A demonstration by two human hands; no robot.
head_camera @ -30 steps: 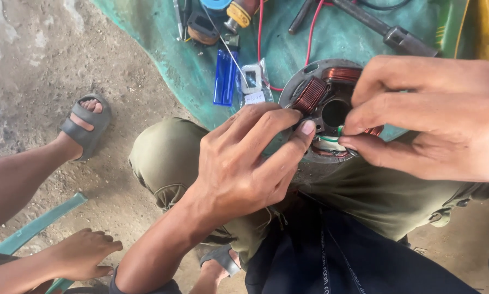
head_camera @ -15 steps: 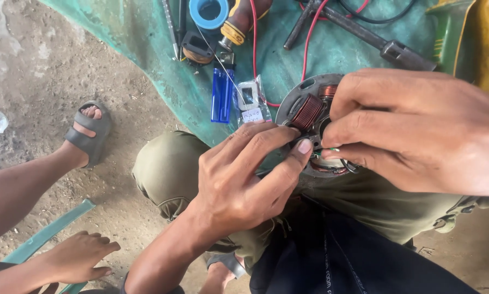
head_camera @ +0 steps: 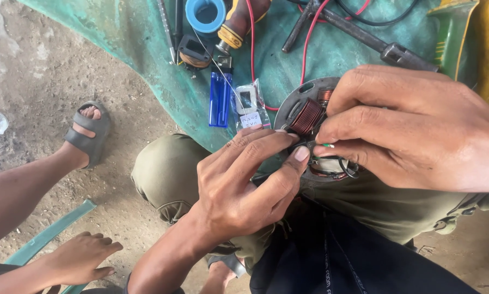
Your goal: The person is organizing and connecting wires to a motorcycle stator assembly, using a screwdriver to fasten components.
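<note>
- While both hands meet at the centre right of the frame, the left hand [head_camera: 239, 188] comes up from the lower middle, its fingers curled together and its thumb and forefinger pinched on the near edge of a round metal stator plate [head_camera: 301, 103].
- The right hand [head_camera: 413, 128] comes in from the right edge, fingers bunched close, fingertips pressed on the same plate; a small green-tipped wire [head_camera: 327, 145] shows between its thumb and forefinger.
- The stator plate rests on the person's knee [head_camera: 168, 174], clad in olive trousers, with a copper-wound coil [head_camera: 306, 116] on its upper left part showing between the two hands.
- Much of the plate is hidden under the right hand, so how it is gripped there cannot be told.
- Just left of the plate, on a green mesh sheet [head_camera: 141, 49] spread over the dirt ground, lie a small clear packet [head_camera: 248, 103] and a blue lighter [head_camera: 220, 99].
- Along the top edge are a blue tape roll [head_camera: 206, 12], a yellow-handled screwdriver [head_camera: 234, 30], red wires [head_camera: 251, 38] and a dark metal bar [head_camera: 364, 38].
- In the left part of the frame, another person's sandalled foot [head_camera: 86, 130] stands on the dirt, and another person's hand [head_camera: 78, 256] rests at the lower left.
</note>
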